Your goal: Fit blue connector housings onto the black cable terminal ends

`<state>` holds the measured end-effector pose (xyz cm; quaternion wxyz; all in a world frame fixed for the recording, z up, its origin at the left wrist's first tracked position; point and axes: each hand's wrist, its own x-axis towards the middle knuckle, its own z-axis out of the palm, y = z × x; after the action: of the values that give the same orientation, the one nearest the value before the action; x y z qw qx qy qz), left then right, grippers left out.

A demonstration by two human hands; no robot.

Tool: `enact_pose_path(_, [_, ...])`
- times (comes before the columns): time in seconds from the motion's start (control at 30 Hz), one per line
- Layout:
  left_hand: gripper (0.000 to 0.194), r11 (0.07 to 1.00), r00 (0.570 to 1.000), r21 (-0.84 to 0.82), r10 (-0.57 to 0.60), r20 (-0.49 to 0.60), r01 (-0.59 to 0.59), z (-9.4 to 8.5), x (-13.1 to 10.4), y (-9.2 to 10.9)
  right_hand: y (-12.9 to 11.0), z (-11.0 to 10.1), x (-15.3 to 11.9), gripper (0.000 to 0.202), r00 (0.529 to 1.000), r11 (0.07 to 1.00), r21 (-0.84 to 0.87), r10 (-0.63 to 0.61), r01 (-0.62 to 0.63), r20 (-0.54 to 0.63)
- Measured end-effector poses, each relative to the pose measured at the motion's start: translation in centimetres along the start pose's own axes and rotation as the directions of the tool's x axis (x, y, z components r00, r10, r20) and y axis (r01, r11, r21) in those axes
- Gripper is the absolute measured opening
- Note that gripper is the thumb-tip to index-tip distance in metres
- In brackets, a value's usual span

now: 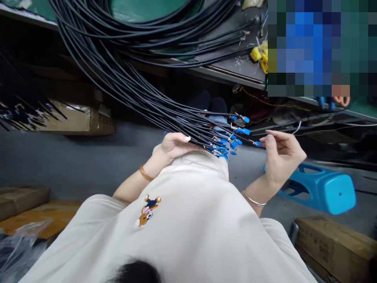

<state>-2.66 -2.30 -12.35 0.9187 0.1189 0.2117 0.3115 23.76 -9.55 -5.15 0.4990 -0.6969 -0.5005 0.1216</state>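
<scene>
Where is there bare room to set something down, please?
On the floor, the strip at left between the upper carton and lower cartons; the stool looks bare on top too. The bench is crowded with cables.

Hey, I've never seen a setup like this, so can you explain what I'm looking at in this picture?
There's no machine here: these are a person's own bare hands. The single picture comes from a camera worn on that person's head, looking forward and down, so their light-coloured clothing fills the lower middle.

Thin black cables lie in big loops on the workbench and hang over its edge. The left hand holds the hanging bundle, near ends carrying small blue end pieces. The right hand has its thumb and finger at one such piece; whether they pinch it is hard to tell.

Yellow pieces also lie on the bench. Beyond the right hand is a blue plastic stool.
</scene>
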Motion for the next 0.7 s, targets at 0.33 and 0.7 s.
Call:
enact_pose_path(0.33, [0.044, 1.000, 0.999, -0.020, -0.012, 0.035, 0.013, -0.3, 0.0, 0.1, -2.1, 0.1, -0.2, 0.008, 0.932, 0.913, -0.222, -0.359, 0.342, -0.040])
enact_pose_path(0.7, [0.050, 0.995, 0.994, -0.084, -0.067, -0.083, 0.060, 0.2, -0.1, 0.3, -3.3, -0.2, -1.9, 0.011, 0.837, 0.966, -0.207, -0.017, 0.154, 0.547])
